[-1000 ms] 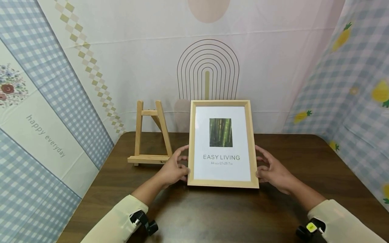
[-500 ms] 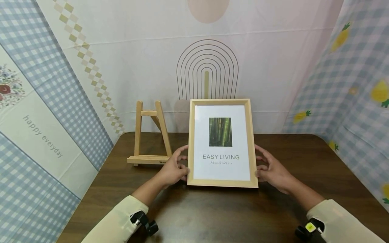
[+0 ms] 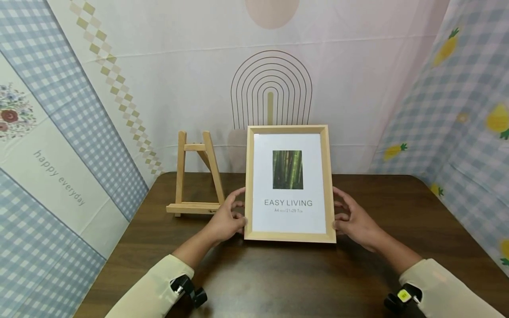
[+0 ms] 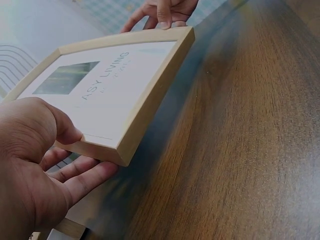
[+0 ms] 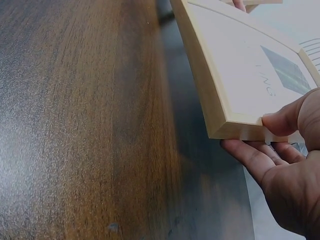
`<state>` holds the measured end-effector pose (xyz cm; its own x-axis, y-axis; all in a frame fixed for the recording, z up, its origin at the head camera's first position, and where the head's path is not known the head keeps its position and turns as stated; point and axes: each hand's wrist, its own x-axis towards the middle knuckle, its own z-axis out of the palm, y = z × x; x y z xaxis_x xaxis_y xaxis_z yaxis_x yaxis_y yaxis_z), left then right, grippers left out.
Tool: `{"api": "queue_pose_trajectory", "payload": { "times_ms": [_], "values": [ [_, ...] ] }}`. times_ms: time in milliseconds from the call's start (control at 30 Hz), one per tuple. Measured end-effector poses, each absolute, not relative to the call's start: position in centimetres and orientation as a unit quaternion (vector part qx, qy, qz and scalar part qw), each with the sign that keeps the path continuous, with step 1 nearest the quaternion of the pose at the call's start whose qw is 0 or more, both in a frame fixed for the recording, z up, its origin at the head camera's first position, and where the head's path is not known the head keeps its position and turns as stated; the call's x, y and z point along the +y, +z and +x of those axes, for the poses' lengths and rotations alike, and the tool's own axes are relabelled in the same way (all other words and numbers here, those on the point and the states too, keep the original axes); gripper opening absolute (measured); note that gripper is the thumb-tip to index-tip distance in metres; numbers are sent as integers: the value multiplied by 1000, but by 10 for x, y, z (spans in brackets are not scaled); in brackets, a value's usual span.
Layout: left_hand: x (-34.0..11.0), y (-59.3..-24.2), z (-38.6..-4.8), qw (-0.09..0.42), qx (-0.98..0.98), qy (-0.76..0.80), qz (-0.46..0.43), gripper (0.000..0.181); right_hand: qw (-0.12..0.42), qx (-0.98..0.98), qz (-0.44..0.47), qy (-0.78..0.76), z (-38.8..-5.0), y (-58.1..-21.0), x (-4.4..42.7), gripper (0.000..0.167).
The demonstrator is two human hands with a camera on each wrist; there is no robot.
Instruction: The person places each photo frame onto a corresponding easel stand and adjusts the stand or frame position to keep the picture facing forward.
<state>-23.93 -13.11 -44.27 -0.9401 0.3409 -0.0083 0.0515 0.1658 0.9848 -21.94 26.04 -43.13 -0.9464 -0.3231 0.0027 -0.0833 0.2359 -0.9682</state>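
Head view places the picture frame [image 3: 289, 182] slightly toward 4 o'clock of centre, at the brown table [image 3: 254, 282], with the wooden easel [image 3: 180, 172] apart from it at 9 o'clock. The frame's long axis runs from 12 to 6 o'clock; its front faces the camera, and the bamboo print [image 3: 287, 169] and EASY LIVING lettering [image 3: 288, 202] stand upright. The left hand [image 3: 226, 221] at 8 o'clock and the right hand [image 3: 358, 223] at 4 o'clock each grip one long side, fingers partly curled, thumb-to-finger gap filled by the frame. Left wrist view adds detail: thumb on the front border, fingers behind, near a lower corner. Right wrist view shows the matching grip at the opposite lower corner and the depth of the lower edge. The frame's rear face is hidden in all views; the left hand covers the easel ledge's end at 5 o'clock. Contact between lower edge and table cannot be determined. Both wrist views crop part of the upper border. In the right wrist view, the lettering is reduced to a faint ending, and the left hand to fingertips at the 1 o'clock margin.
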Motion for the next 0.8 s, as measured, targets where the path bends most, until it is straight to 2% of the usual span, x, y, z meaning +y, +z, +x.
{"api": "queue_pose_trajectory", "payload": {
  "times_ms": [333,800],
  "values": [
    [-131,-440,-238,88,765,623,138,85,86,780,-127,-607,-222,-432,258,97],
    [-131,-438,-238,80,766,622,138,86,72,786,-132,-600,-223,-430,257,98]
  ]
}}
